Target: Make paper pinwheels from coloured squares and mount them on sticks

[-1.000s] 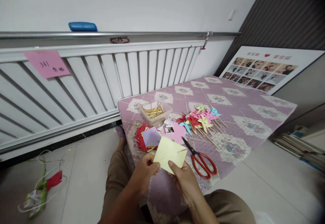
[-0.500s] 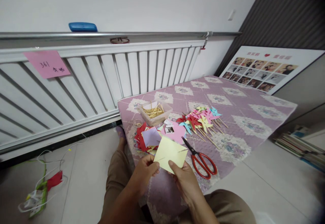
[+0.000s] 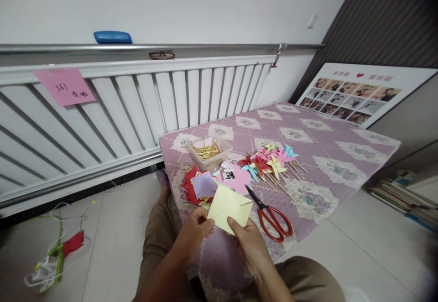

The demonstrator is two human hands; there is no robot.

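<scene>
A square of pale yellow paper (image 3: 228, 208) with slits cut in from its corners is held between my two hands. My left hand (image 3: 197, 226) pinches its lower left corner. On the lower right edge, my right hand (image 3: 247, 240) grips it with the thumb on top and the fingers hidden underneath. Scissors with red handles (image 3: 273, 220) lie on the cloth to the right of the paper. Just beyond it is a pile of coloured paper pieces (image 3: 204, 185), a lilac one on top. Finished paper pinwheels (image 3: 268, 160) on sticks lie farther right.
A clear plastic box (image 3: 224, 149) of wooden sticks and a small round dish (image 3: 185, 167) stand at the back of the table (image 3: 328, 156). A white radiator (image 3: 191, 96) runs behind. Cables and a power strip (image 3: 51, 274) lie on the floor at left.
Almost nothing differs. Both hands keep the same hold on the yellow paper, and the view has shifted very slightly.
</scene>
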